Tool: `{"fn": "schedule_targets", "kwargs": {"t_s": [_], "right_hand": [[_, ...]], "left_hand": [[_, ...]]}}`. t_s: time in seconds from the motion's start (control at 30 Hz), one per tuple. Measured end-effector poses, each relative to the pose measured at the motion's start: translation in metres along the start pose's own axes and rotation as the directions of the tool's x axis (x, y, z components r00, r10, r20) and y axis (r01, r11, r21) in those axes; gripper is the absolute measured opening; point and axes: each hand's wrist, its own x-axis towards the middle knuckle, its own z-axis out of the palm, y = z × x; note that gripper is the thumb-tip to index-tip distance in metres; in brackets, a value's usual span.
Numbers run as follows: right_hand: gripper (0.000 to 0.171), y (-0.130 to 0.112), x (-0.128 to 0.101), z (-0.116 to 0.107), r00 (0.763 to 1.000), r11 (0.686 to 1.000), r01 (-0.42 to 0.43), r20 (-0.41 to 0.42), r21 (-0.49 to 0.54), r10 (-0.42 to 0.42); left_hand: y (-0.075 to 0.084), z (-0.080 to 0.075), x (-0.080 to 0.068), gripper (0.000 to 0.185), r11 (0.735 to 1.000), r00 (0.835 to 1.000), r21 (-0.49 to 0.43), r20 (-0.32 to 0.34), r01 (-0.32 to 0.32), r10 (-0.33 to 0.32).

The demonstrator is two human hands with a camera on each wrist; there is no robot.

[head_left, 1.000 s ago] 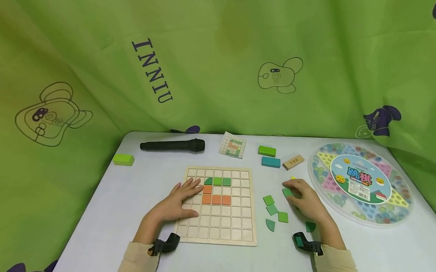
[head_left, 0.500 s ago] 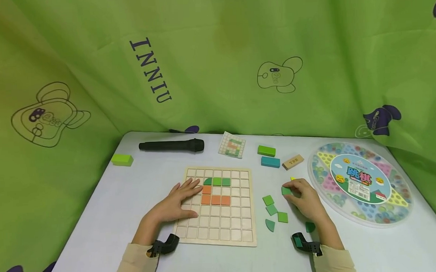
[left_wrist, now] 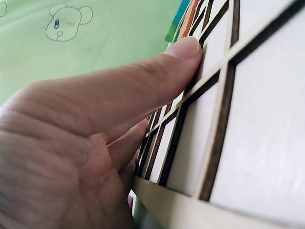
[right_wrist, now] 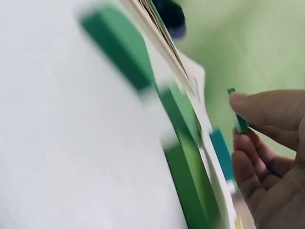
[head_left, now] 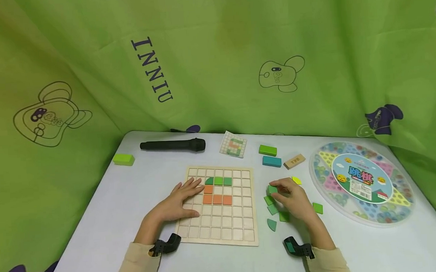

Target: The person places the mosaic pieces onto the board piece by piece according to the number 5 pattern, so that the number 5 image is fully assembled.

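A small green square tile (head_left: 272, 189) is pinched between the thumb and fingertips of the right hand (head_left: 292, 199), raised just above the bench (head_left: 108, 222) beside the right edge of the wooden grid board (head_left: 240, 232); in the right wrist view the tile (right_wrist: 238, 117) is seen edge-on at the thumb tip, the fingers curled closed around it. Loose green tiles (head_left: 272, 209) are scattered on the bench under and around that hand, one more (head_left: 317, 208) lying to its right and a yellow piece (head_left: 296, 180) just behind it. The left hand (head_left: 175, 202) is laid flat on the left part of the board, fingers straight and nothing held, its thumb (left_wrist: 157, 71) pressed against the grid. Green and orange tiles (head_left: 216, 191) are seated in the board's far rows. Near the bench's far edge lie a black microphone (head_left: 172, 145), a pattern card (head_left: 233, 144) and coloured blocks (head_left: 271, 161); a round checkers box (head_left: 360, 182) sits at the right edge.
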Motion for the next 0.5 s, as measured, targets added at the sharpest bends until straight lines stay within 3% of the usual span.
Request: {"fn": "schedule_targets", "kwargs": {"t_s": [0.23,0.5], "right_hand": [[0.028,-0.027,0.014,0.024,0.997,0.997,0.047,0.052,0.066,-0.051],[0.028,-0.050,0.049,0.045,0.987,0.997,0.076,0.138,0.003,-0.076]], "left_hand": [[0.000,0.001,-0.002,0.081,1.000,1.000,-0.003,0.006,0.002,-0.002],[-0.004,0.001,-0.001,0.082,1.000,1.000,0.000,0.006,0.004,-0.004]]}}
